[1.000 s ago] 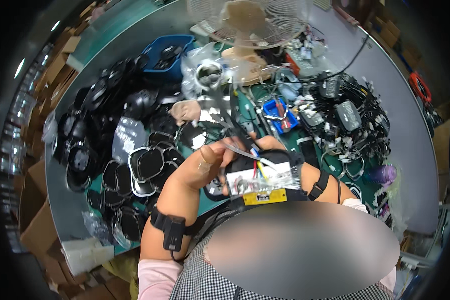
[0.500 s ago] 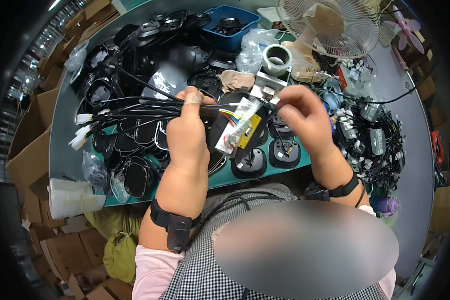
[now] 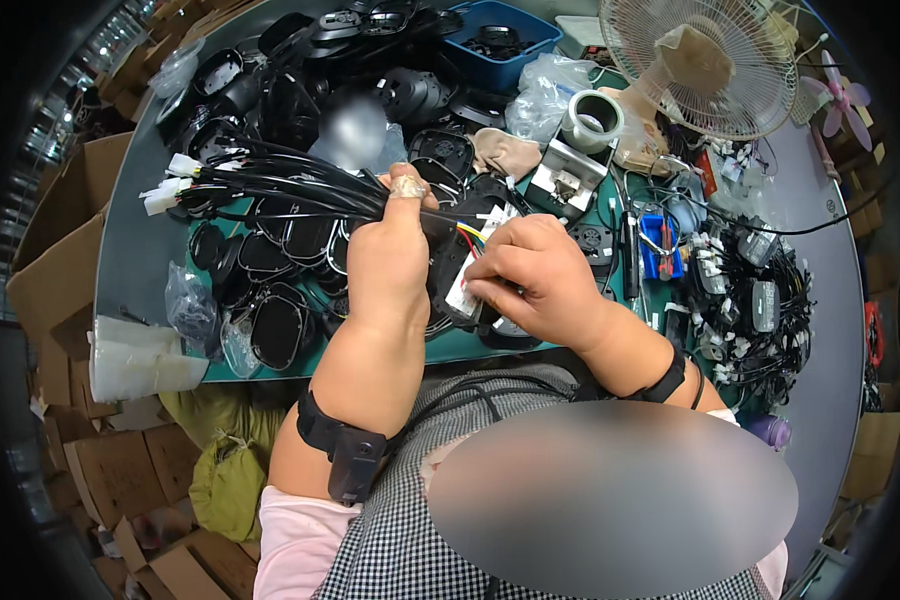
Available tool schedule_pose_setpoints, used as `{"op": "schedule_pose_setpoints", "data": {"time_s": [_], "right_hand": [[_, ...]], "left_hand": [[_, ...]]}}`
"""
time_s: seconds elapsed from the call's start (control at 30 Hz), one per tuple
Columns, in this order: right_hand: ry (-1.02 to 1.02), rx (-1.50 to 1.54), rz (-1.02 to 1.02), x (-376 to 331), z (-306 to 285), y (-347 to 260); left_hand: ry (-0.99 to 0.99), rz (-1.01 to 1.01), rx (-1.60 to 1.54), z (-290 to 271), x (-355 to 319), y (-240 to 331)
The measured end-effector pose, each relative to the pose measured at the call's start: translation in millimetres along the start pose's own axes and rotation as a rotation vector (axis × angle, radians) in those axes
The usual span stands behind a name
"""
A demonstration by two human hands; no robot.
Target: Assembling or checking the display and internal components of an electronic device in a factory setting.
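Black oval plastic housings (image 3: pixel 280 330) crowd the green counter (image 3: pixel 130 270), with a white mesh desk fan (image 3: pixel 705 60) and a blue plastic bin (image 3: pixel 500 40) behind. The left hand (image 3: pixel 395 255) is clenched around a bundle of black cables with white plugs (image 3: pixel 260 185), held above the housings. The right hand (image 3: pixel 530 275), fingers curled, pinches a black part with coloured wires (image 3: pixel 465 260) just beside it.

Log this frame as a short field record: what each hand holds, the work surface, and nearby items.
left hand: closed around a bundle of black cables with white connectors at the far end
right hand: fingers pinching coloured wires at a black housing
surface: green table
left of hands: black oval shells
far side: white fan, blue bin
right side: pile of wired parts
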State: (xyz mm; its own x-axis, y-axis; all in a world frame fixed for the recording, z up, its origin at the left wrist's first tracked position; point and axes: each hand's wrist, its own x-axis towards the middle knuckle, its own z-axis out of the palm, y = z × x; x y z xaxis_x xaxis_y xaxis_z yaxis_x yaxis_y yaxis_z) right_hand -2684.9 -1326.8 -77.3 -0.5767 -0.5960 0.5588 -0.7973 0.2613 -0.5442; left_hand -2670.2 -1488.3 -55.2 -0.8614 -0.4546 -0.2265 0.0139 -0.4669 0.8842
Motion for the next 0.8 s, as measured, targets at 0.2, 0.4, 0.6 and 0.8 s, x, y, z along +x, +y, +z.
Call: {"op": "schedule_pose_setpoints", "data": {"time_s": [0.2, 0.4, 0.6, 0.8], "right_hand": [[0.180, -0.110, -0.131, -7.6, 2.0, -2.9], [0.781, 0.937, 0.494, -4.1, -32.4, 30.0], [0.406, 1.408, 0.778, -15.0, -53.1, 64.2], [-0.641, 0.629, 0.222, -60.7, -4.1, 17.0]], "left_hand": [[-0.022, 0.028, 0.023, -14.0, 7.0, 1.5], [-0.357, -0.012, -0.114, -50.5, 23.3, 1.4], [-0.434, 0.016, -0.524, -80.4, 37.8, 10.7], [-0.045, 0.484, -0.293, -64.1, 69.5, 55.2]]}}
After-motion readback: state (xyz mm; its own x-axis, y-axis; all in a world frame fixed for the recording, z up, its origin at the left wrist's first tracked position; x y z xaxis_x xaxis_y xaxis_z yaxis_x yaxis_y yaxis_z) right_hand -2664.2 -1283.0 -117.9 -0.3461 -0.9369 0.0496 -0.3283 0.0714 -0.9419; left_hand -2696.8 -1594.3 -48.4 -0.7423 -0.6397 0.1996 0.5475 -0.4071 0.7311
